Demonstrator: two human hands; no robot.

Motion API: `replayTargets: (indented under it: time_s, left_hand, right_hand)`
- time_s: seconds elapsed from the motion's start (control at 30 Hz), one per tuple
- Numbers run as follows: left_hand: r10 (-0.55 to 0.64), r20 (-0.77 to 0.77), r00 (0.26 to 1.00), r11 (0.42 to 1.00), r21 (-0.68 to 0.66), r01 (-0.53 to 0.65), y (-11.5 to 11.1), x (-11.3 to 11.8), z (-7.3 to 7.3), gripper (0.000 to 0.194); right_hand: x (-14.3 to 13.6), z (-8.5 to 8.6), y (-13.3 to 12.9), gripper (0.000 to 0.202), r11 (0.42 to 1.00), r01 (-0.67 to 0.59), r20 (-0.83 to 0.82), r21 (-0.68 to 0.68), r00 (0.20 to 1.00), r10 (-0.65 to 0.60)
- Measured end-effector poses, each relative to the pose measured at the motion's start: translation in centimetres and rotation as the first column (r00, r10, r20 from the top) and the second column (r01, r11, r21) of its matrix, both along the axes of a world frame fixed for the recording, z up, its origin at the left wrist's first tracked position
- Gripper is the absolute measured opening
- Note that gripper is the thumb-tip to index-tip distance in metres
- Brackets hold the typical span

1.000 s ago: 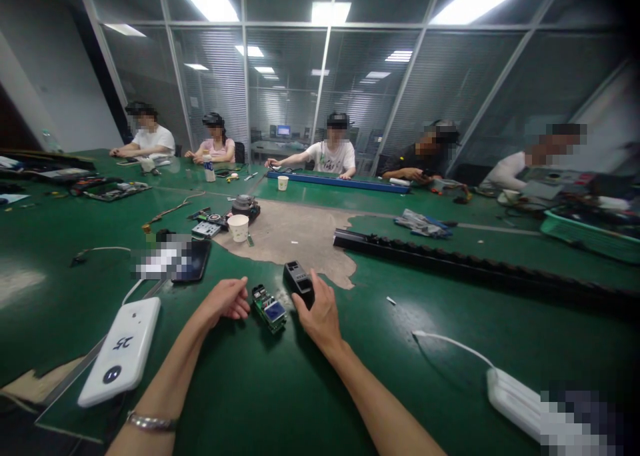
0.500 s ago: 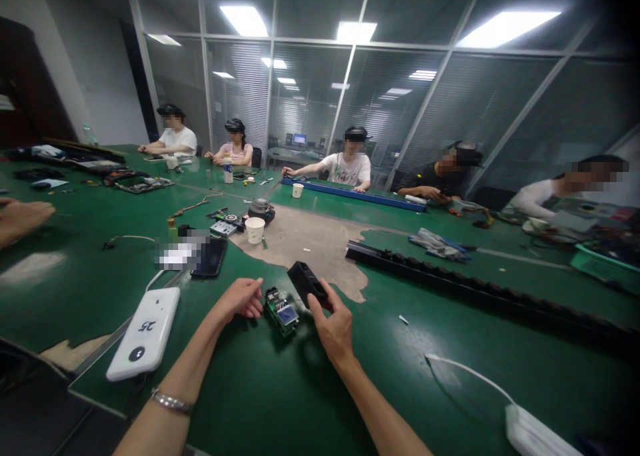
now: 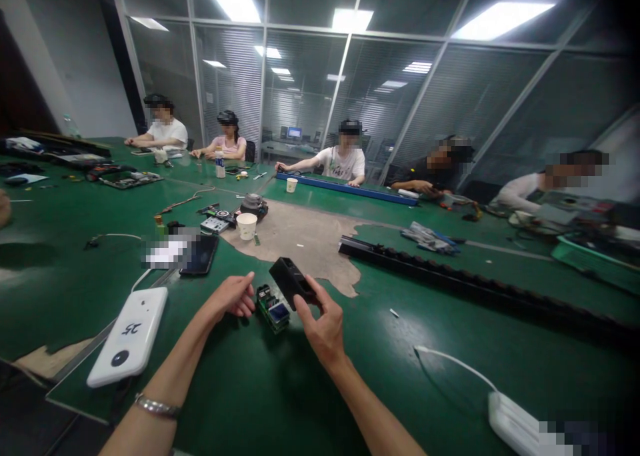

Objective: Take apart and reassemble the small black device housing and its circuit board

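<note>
My right hand [image 3: 323, 323] grips a black rectangular casing [image 3: 290, 281] between thumb and fingers, tilted and held just above the table. Below and left of that casing lies a small green circuit board [image 3: 273, 309] with a little dark screen on its near end. My left hand [image 3: 234, 297] is beside the board's left edge, with loosely bent fingers and the thumb apart, holding nothing. Whether its fingertips touch the board I cannot tell.
On the green table [image 3: 350, 389] lie a white power bank [image 3: 129, 336], a dark phone [image 3: 199, 255], a paper cup [image 3: 247, 227] and a long black rail [image 3: 450, 279]. A white device with a cable [image 3: 515, 419] is at lower right. Several people sit across the table.
The view has shifted, moving the whole scene slightly left. My right hand has brought the black casing a little closer to the board. Another person's hand at the far left has mostly left view.
</note>
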State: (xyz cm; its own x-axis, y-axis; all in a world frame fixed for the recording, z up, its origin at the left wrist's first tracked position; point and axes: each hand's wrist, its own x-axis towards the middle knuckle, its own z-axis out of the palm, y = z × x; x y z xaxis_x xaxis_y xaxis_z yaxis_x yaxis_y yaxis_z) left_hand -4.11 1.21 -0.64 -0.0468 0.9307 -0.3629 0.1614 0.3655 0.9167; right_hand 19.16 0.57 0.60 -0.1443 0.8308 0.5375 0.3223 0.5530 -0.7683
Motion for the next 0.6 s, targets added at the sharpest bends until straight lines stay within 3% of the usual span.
replayTargets:
  time_s: [0.2,0.6]
  left_hand:
    - [0.003,0.009,1.000,1.000,-0.016,-0.003,0.3,-0.2,-0.4,0.070]
    - [0.003,-0.018,1.000,1.000,-0.002,-0.003,0.4,-0.1,-0.9,0.064]
  right_hand:
    - [-1.0,0.2,-1.4,0.051,0.978,-0.043,0.220,0.205,0.975,-0.003]
    - [-1.8,-0.7,-2.4,0.050,0.981,-0.096,0.454,0.167,0.891,0.009]
